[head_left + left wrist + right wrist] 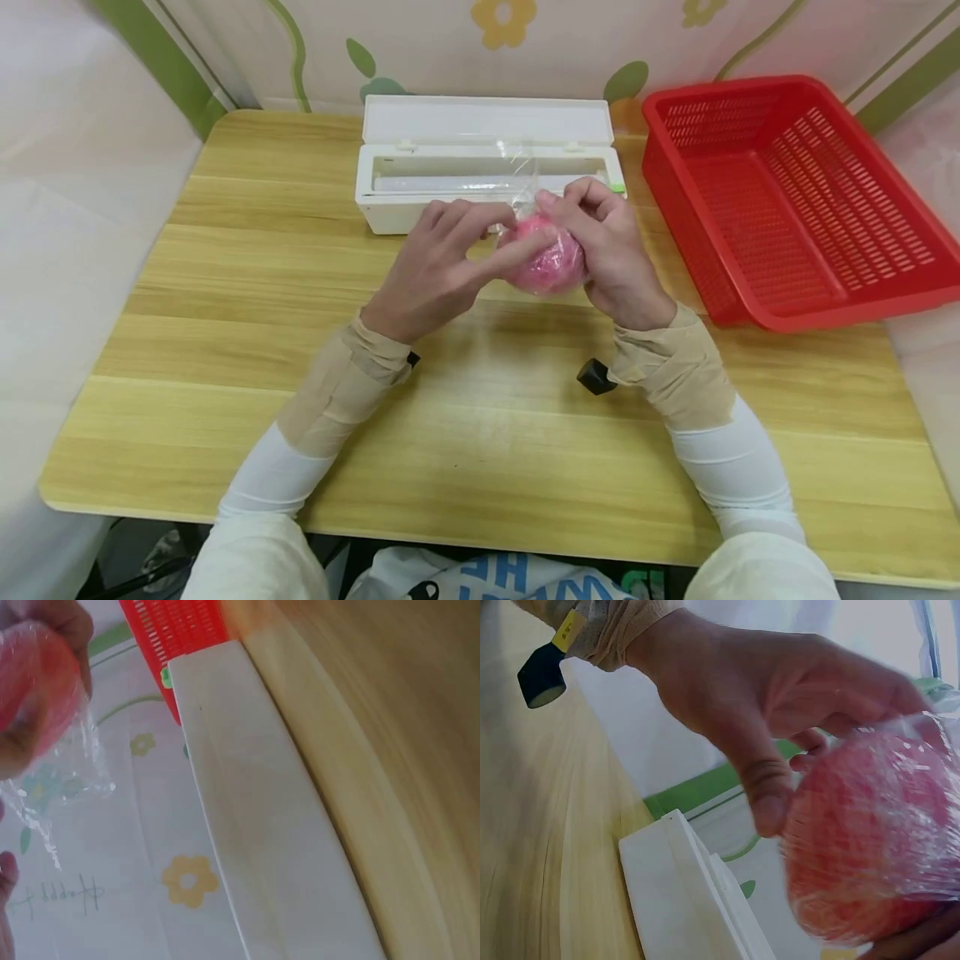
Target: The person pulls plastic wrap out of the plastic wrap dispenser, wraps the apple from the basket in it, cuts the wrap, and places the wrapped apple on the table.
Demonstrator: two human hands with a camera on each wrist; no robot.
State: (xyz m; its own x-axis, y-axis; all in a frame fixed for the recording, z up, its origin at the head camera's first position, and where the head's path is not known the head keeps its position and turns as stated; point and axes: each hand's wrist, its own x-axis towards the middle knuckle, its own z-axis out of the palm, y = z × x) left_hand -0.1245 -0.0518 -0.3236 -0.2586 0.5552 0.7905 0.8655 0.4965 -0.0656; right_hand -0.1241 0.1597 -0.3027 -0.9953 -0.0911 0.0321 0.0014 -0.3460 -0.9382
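Note:
Both hands hold a pink round thing (553, 265) wrapped in clear cling film, raised over the table just in front of a white film box. My left hand (441, 265) lays its thumb across the front of it, the other fingers bent at its upper left. On the other side, my right hand (621, 260) grips its upper right with thumb and bent fingers. A loose flap of cling film (517, 162) stands up from the top. In the right wrist view the wrapped pink thing (862, 840) looks creased and shiny; its far side is hidden.
Behind the hands stands the white cling film box (386, 218), lid up, a film roll (442, 185) inside. A red plastic basket (738, 283) occupies the table's right side. The wooden table (225, 317) ends at a flower-printed curtain (435, 50).

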